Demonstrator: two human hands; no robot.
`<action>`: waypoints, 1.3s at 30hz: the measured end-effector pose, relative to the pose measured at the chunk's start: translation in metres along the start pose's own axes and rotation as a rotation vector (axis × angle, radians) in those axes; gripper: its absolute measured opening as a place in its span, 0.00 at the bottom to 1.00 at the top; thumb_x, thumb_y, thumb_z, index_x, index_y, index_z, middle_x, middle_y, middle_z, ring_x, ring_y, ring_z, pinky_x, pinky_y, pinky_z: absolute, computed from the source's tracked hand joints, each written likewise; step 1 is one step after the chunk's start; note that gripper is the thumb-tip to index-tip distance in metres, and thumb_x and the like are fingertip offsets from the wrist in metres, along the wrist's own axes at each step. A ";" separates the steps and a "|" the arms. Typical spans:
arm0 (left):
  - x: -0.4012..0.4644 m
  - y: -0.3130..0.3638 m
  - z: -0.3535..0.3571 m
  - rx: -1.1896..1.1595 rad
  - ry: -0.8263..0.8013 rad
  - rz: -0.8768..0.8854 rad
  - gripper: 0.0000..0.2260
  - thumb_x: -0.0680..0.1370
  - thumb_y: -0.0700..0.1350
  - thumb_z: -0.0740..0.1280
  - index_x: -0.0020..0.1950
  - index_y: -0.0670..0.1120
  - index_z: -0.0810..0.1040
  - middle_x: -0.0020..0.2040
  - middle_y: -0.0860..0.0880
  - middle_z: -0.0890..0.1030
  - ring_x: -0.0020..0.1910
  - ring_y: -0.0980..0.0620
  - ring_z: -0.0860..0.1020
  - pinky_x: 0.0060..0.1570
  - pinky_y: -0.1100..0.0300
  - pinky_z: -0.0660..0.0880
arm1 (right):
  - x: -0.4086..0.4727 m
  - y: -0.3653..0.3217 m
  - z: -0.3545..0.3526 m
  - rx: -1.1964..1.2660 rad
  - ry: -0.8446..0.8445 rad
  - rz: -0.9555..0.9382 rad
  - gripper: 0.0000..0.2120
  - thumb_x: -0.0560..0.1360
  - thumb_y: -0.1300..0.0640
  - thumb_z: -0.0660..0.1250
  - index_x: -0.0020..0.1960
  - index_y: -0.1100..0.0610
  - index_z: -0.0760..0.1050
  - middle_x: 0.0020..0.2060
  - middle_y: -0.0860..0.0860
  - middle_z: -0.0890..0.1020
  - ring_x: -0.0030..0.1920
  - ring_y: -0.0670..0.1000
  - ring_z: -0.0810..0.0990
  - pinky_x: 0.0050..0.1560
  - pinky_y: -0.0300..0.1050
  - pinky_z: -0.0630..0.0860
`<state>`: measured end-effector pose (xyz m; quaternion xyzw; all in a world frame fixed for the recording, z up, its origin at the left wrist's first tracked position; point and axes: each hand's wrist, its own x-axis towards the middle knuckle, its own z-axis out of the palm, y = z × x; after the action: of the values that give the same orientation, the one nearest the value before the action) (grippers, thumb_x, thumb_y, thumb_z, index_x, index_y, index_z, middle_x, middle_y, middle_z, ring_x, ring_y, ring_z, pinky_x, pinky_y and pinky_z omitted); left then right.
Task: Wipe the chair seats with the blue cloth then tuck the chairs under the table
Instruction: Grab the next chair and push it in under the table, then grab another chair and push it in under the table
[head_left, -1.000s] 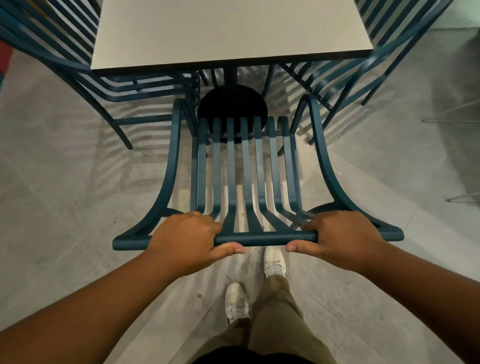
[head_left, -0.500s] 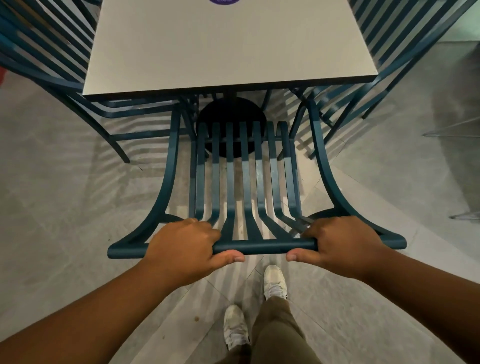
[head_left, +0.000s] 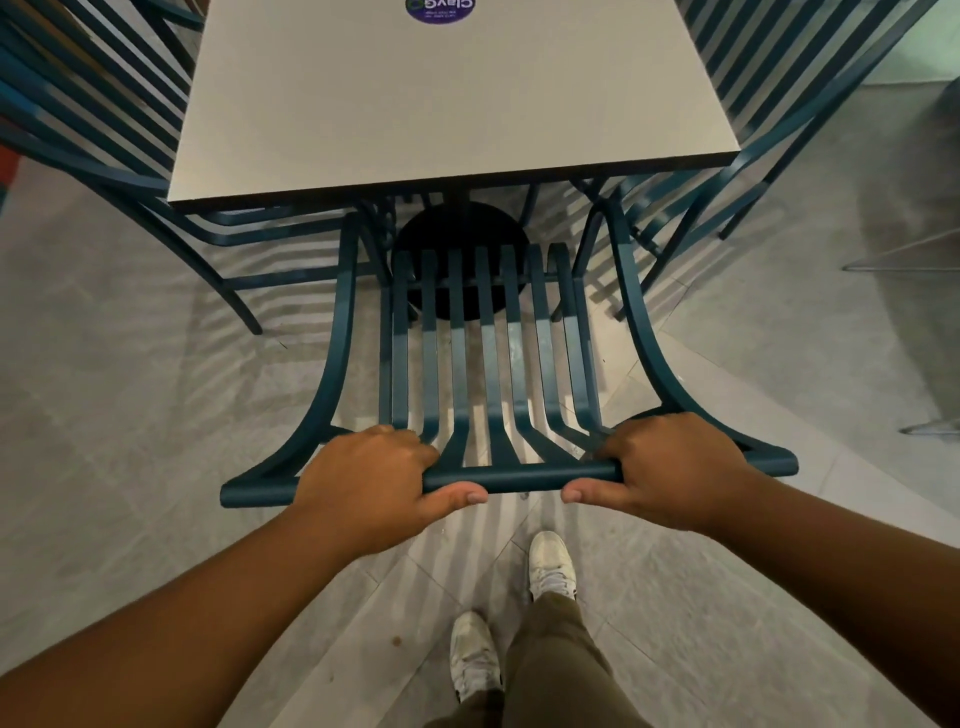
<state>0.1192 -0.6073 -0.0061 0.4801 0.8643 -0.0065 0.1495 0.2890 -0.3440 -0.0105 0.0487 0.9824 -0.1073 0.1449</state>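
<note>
Both hands are wrapped over the top rail of the teal slatted chair (head_left: 483, 364): left hand (head_left: 371, 480) on the left part of the rail, right hand (head_left: 670, 470) on the right part, fingers curled over the far side and thumbs tucked along the near side, so a proper two-handed grip.

What's changed over the last second: the chair has slid forward toward the table (head_left: 447, 104), and the person has stepped in behind it. The front of the seat now sits close to the table's near edge, right over the black pedestal base (head_left: 462, 234), where a second ago there was more floor showing between them. The grip itself hasn't shifted at all.

So this reads as the tucking part of the job. The seat isn't under the tabletop yet (most of the slats are out in the open), so I'd guess a bit more pushing is needed. The side chairs at the left and right edges look tucked already.

No blue cloth anywhere in view, can't tell where it went.
</note>
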 end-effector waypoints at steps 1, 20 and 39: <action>0.001 -0.001 -0.002 -0.016 -0.021 -0.009 0.35 0.69 0.81 0.41 0.38 0.55 0.74 0.35 0.57 0.73 0.36 0.58 0.72 0.36 0.56 0.73 | -0.001 -0.001 0.000 -0.005 0.013 0.005 0.44 0.66 0.15 0.37 0.41 0.45 0.79 0.30 0.44 0.76 0.29 0.43 0.75 0.29 0.36 0.64; 0.070 0.138 -0.057 -0.328 -0.119 0.130 0.20 0.75 0.67 0.63 0.64 0.61 0.75 0.53 0.61 0.76 0.52 0.62 0.76 0.51 0.56 0.78 | -0.100 0.089 -0.033 0.392 0.088 0.119 0.22 0.78 0.40 0.68 0.70 0.43 0.73 0.63 0.45 0.77 0.58 0.47 0.76 0.59 0.45 0.76; 0.327 0.449 -0.103 -0.286 -0.248 0.246 0.21 0.76 0.65 0.65 0.67 0.60 0.74 0.58 0.57 0.78 0.52 0.57 0.78 0.55 0.52 0.78 | -0.216 0.447 -0.119 0.357 0.008 0.180 0.20 0.79 0.44 0.68 0.71 0.45 0.74 0.62 0.46 0.79 0.57 0.46 0.77 0.52 0.35 0.69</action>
<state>0.3048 -0.0786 0.0656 0.5513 0.7665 0.0754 0.3207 0.5186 0.1039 0.0765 0.1617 0.9401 -0.2661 0.1390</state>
